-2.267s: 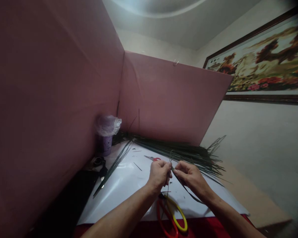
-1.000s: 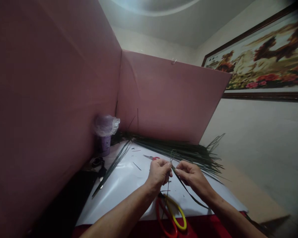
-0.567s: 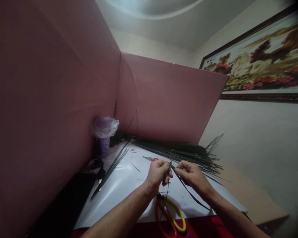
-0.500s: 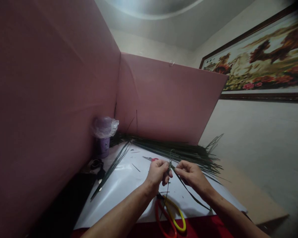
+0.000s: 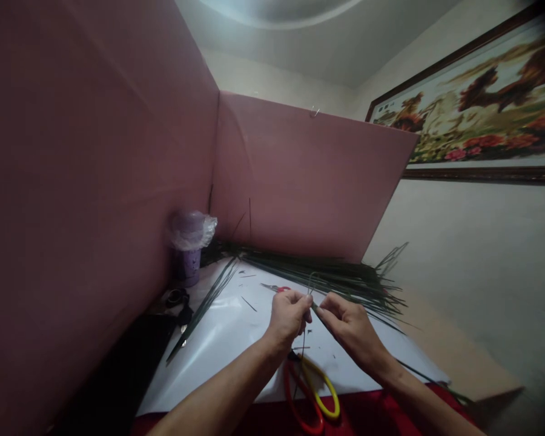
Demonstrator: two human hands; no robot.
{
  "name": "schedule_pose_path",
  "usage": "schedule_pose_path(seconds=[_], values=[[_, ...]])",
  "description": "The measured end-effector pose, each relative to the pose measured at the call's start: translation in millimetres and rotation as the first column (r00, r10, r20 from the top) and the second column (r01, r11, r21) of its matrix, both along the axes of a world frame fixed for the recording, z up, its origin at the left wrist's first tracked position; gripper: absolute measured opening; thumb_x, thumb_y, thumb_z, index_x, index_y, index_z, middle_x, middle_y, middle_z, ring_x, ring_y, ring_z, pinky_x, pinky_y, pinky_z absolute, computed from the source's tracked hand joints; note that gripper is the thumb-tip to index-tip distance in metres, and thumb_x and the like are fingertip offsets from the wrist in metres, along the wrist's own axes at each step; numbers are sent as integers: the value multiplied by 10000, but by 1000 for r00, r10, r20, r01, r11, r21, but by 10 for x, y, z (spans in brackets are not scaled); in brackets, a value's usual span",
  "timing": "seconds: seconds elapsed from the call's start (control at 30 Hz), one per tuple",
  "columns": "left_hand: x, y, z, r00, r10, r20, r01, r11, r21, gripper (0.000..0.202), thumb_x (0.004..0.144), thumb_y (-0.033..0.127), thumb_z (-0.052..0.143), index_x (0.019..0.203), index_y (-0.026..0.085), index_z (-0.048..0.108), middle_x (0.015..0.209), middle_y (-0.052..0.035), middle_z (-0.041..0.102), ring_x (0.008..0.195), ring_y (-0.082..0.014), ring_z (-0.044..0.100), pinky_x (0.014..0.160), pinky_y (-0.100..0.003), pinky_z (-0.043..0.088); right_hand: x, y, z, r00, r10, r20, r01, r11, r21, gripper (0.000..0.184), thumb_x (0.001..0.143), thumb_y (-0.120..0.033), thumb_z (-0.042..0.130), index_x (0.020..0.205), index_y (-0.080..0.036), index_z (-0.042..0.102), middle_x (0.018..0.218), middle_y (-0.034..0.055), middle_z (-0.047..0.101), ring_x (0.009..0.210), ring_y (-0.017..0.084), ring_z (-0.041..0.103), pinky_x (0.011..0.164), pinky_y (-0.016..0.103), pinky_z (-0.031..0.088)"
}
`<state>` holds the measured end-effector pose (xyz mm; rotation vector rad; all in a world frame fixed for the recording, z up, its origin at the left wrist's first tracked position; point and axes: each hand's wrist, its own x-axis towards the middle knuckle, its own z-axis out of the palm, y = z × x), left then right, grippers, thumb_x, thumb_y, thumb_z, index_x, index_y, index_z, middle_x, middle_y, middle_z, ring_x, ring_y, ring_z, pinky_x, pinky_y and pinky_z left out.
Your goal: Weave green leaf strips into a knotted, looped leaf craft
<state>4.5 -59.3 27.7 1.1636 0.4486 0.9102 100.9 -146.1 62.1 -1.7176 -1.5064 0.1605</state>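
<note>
Over the white sheet [image 5: 236,357], my left hand [image 5: 289,315] pinches a green leaf strip, with a thin loop [image 5: 313,277] rising above the fingertips and a thin end hanging below. Close on its right, my right hand [image 5: 352,327] is closed on the same leaf work, thumb and forefinger pressed together. The exact knot or fold between the fingertips is too small to make out. Beneath my left hand lie large scissors with one red and one yellow handle [image 5: 329,393]. Smaller red-handled scissors [image 5: 272,288] lie just beyond it, partly hidden.
A pile of long green leaves [image 5: 327,272] lies along the back, and more leaves [image 5: 204,309] run down the left side. A purple cup with a plastic cover [image 5: 191,260] stands at the left. Pink panels [image 5: 300,181] enclose the back and left. Leaf scraps [image 5: 249,303] dot the sheet.
My right hand has turned slightly and drawn nearer the left fingertips. The long strip that hung below it now trails out past my right forearm. My left hand has barely moved.
</note>
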Motion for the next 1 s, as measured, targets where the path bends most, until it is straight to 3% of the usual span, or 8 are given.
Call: schedule_pose_path(seconds=[0.1, 0.27, 0.43, 0.57, 0.67, 0.77, 0.87, 1.0], values=[[-1, 3, -5, 1000, 10, -24, -10, 1000, 13, 351, 692, 399, 597, 491, 146, 459, 359, 34, 435, 235, -27, 269, 264, -177, 126, -28, -34, -23, 999, -26, 33, 25, 1000, 18, 244, 815, -317, 506, 605, -196, 473, 506, -39, 452, 491, 101, 389, 474, 222, 283], [-21, 27, 4, 999, -5, -37, 7, 998, 56, 329, 701, 391, 600, 526, 144, 472, 396, 26, 481, 244, -28, 294, 270, -177, 159, -10, -29, 27, 986, 11, -168, -32, 992, -126, 267, 795, -392, 515, 619, -198, 463, 416, -52, 454, 387, 91, 395, 398, 205, 296], [-46, 29, 40, 1000, -12, 17, 11, 998, 61, 310, 710, 407, 597, 593, 138, 496, 437, 35, 498, 261, -23, 302, 274, -170, 162, -35, -31, 212, 867, 2, -498, -150, 955, -257, 252, 824, -452, 414, 764, -208, 420, 463, -17, 582, 321, 104, 471, 323, 185, 321], [-72, 20, 75, 997, -61, 55, 56, 995, 83, 330, 704, 429, 612, 608, 130, 511, 466, 32, 508, 269, -20, 311, 272, -173, 158, -59, -53, 333, 803, -34, -595, -234, 900, -368, 247, 784, -421, 485, 874, -196, 439, 518, 16, 629, 386, 141, 573, 359, 206, 409], [-90, 8, 98, 990, -115, 77, 108, 990, 91, 321, 706, 418, 618, 623, 123, 522, 475, 30, 511, 277, -21, 320, 276, -173, 168, -26, -55, 356, 841, -27, -541, -246, 870, -427, 240, 753, -399, 537, 839, -182, 480, 555, 35, 649, 418, 130, 582, 393, 202, 416], [-102, -1, 110, 985, -148, 88, 136, 983, 122, 302, 724, 396, 606, 635, 118, 529, 489, 22, 519, 283, -21, 329, 278, -173, 165, 41, -52, 342, 929, 17, -371, -179, 896, -407, 189, 753, -362, 522, 756, -174, 535, 515, 5, 603, 420, 113, 538, 401, 197, 376], [-106, -5, 114, 982, -166, 87, 154, 979, 134, 305, 729, 396, 601, 630, 119, 519, 493, 18, 523, 287, -19, 332, 282, -171, 163, 95, -67, 345, 995, 81, -65, -95, 960, -263, 158, 744, -279, 513, 635, -177, 564, 498, -20, 526, 462, 104, 470, 428, 206, 334], [-112, -18, 126, 976, -192, 106, 179, 977, 118, 310, 707, 414, 625, 691, 129, 506, 475, 31, 518, 280, -19, 318, 285, -164, 159, 105, -111, 385, 979, 104, 174, -88, 991, -97, 122, 727, -208, 518, 620, -188, 574, 619, -4, 554, 590, 129, 485, 528, 228, 368]])
